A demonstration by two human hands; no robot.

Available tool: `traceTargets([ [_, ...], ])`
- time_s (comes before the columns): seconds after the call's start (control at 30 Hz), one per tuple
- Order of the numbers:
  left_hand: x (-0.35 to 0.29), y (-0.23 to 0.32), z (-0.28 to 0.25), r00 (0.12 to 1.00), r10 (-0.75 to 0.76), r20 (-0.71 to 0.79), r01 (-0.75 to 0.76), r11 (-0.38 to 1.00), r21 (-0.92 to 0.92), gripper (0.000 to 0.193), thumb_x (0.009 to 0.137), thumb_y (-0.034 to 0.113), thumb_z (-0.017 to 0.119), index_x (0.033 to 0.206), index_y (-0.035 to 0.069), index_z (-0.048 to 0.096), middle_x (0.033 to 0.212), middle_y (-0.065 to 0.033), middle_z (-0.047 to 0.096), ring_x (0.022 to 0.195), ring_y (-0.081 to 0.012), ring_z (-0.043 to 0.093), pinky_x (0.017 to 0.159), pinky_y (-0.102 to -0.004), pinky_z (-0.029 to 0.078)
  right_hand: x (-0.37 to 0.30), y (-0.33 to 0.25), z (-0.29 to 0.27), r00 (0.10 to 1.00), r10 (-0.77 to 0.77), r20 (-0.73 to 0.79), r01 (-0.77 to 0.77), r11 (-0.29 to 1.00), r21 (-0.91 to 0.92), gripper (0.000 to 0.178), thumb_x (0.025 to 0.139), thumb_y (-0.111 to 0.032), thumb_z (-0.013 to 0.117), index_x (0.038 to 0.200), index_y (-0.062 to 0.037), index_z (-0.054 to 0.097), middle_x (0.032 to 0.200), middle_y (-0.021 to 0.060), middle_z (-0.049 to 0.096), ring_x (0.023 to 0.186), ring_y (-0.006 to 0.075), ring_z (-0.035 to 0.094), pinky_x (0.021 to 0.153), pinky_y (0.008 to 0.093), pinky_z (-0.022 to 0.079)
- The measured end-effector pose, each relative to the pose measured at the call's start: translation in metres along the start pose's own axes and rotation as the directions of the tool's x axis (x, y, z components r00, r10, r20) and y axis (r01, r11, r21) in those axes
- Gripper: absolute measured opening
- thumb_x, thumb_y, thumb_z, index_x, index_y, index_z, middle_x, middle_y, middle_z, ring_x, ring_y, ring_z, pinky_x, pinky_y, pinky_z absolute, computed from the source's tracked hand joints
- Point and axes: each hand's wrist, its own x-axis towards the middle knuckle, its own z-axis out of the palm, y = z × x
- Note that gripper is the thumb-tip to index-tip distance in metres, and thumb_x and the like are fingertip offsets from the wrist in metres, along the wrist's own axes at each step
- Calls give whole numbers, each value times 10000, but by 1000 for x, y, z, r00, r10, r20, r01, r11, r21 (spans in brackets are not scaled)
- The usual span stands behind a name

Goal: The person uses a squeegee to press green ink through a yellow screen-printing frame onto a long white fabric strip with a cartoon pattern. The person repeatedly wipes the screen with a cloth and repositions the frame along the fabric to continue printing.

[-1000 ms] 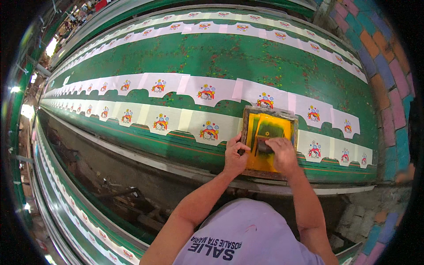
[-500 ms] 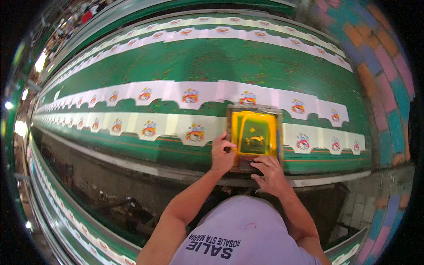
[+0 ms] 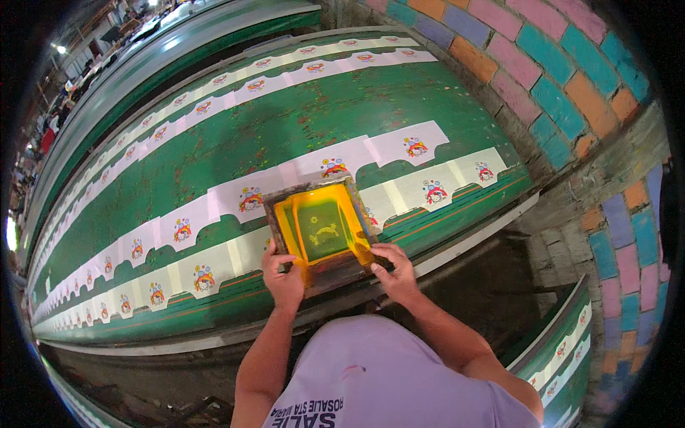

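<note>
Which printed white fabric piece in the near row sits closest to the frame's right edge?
The near-row piece with the colourful motif, just right of the yellow screen frame gripped by the left hand and right hand; the next one lies farther right.

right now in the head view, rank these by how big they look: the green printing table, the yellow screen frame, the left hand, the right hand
1. green printing table, by far the largest
2. yellow screen frame
3. left hand and right hand: they look about alike, so no ranking between them; both grip the frame's near edge.
</note>
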Motion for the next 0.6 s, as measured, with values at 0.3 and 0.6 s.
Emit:
traceTargets([
  [0.3,-26,12,96,998,-56,0,56,998,-34,305,794,-175,718,1009,40,732,1608,-286,604,1507,-374,592,1224,-445,471,16,51,-97,999,-33,35,32,999,35,391,946,-43,805,1332,-30,746,1370,188,731,1324,366,663,1187,469,484],
  [0.6,-28,-1,105,989,-139,54,149,917,-370,344,797,-219,694,1053,8,724,1669,-255,556,1518,-311,582,1226,-419,472,28,57,-122,994,-80,74,74,994,85,387,918,57,774,1298,-16,754,1342,178,738,1283,342,691,1150,452,517],
])
